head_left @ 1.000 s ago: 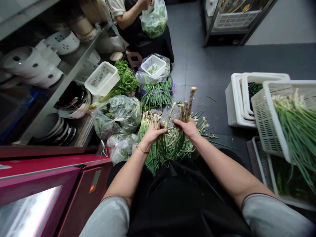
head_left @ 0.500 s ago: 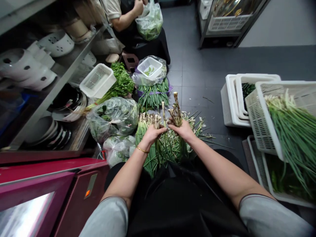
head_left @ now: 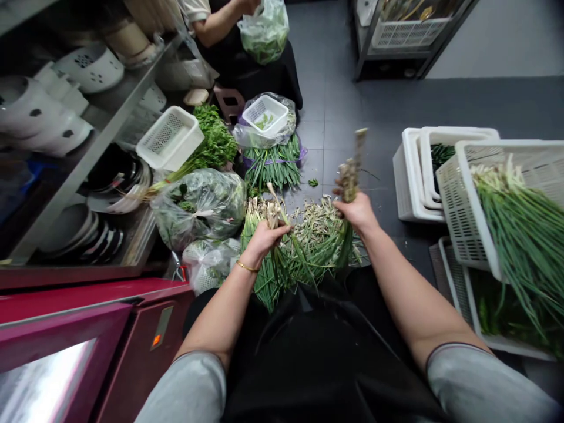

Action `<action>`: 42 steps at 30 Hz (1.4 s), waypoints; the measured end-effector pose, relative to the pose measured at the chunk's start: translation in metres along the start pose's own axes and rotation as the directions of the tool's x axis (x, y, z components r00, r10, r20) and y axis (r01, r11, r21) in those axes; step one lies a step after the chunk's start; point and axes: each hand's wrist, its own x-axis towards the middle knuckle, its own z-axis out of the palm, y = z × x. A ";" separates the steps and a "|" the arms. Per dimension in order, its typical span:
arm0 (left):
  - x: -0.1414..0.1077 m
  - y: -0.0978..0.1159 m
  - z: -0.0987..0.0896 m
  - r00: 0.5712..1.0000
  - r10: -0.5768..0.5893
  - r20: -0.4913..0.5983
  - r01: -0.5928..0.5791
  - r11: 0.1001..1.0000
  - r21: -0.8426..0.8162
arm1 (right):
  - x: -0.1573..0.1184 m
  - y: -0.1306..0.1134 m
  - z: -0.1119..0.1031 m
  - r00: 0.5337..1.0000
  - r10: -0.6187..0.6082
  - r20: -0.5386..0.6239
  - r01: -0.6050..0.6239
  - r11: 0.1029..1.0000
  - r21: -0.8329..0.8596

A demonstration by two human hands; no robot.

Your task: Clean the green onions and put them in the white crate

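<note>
A loose heap of thin, papery, tan-and-green scallion trimmings point(head_left: 315, 226) lies on the dark grey, smooth tiled floor point(head_left: 374, 111), between and below the two hands. At the heap's left edge, the fingers of the left hand point(head_left: 265, 238) are curled closed around a few slender green scallion stalks with pale root ends point(head_left: 282, 218), the thumb laid across them. Over the heap's right edge, the fingers of the right hand point(head_left: 360, 212) are wrapped tightly around a thicker bunch of scallions with knobbly, soil-brown root ends point(head_left: 349, 183); the roots point up, partly blurred, and the limp green leaves hang below the fist. Left of the heap, a dense row of upright-laid scallions with whitish, frayed bases point(head_left: 252, 214) lies side by side, and farther left sits a rounded, crinkled clear plastic bag of leafy greens point(head_left: 198, 205). Beyond the heap lies a bundle of flat, dark green leaves point(head_left: 274, 167), a small white rectangular plastic basket point(head_left: 265, 130) above it. Well to the heap's right, a white slatted plastic crate point(head_left: 478, 235) holds long, smooth green scallions point(head_left: 524, 217) spilling over its rim.
</note>
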 end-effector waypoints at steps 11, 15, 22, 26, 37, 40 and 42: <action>-0.001 0.014 -0.006 0.990 0.140 0.022 -0.138 0.988 -0.075 | -0.052 0.016 0.064 0.829 0.283 0.482 -0.265 0.958 -0.106; 0.002 0.012 -0.006 0.992 0.106 -0.069 -0.112 0.990 -0.090 | -0.050 0.022 0.065 0.912 0.169 0.374 -0.109 0.978 -0.177; 0.002 0.012 -0.003 0.993 0.036 -0.114 -0.043 0.997 -0.063 | -0.037 0.012 0.054 0.964 0.151 0.218 -0.139 0.988 -0.066; 0.003 0.002 0.010 0.999 -0.002 -0.046 0.000 0.999 -0.049 | -0.041 0.012 0.056 0.935 0.085 0.344 -0.054 0.993 -0.100; -0.005 0.003 0.027 0.996 -0.091 0.008 0.091 0.977 -0.194 | -0.037 0.019 0.053 0.941 0.045 0.335 0.059 0.954 -0.294; -0.006 0.006 0.022 0.995 -0.082 0.050 0.091 0.976 -0.200 | -0.037 0.012 0.050 0.927 0.083 0.367 0.004 0.973 -0.231; -0.004 0.004 0.020 0.996 -0.071 0.055 0.082 0.972 -0.222 | -0.038 0.008 0.048 0.903 0.114 0.414 -0.038 0.982 -0.186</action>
